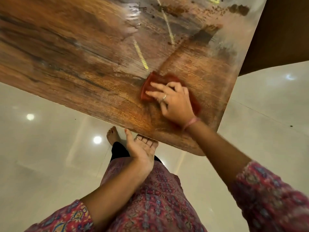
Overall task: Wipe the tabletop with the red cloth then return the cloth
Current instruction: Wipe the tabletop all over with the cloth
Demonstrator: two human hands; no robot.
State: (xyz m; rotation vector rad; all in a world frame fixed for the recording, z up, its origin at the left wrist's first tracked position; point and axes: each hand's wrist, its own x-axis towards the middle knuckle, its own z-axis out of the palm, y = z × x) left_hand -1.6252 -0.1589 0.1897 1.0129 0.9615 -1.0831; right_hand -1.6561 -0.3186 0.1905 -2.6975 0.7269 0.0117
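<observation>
Right hand lies palm-down on the red cloth, fingers spread and nearly straight, pressing rather than gripping: a flat palm puts even weight over the whole pad, which suits wiping

Cloth looks folded into a compact pad; it sits on the wooden tabletop near the right-hand corner, a short way in from the near edge. Its outline is smeared, so likely mid-stroke

Left hand is at the near table edge, palm up, fingers hooked under the rim, thumb free above. Judged purpose: steadying the body, or cupped to catch what gets swept off; cannot tell which. It holds no object apart from the edge itself

Surface beyond the cloth shows pale streaks and a wet sheen, yellowish lines and dark crumbs toward the far side. The band just past the cloth looks cleaner and matte, with a straight boundary against the hazy part

Judgement: wiping is partly done; the far, speckled area remains, and the cloth's return place is not in view

Risk: crumbs pushed over the edge onto the glossy white tiled floor, where a bare foot stands close to the table

Patterned sleeve ends well clear of the wet zone
</observation>
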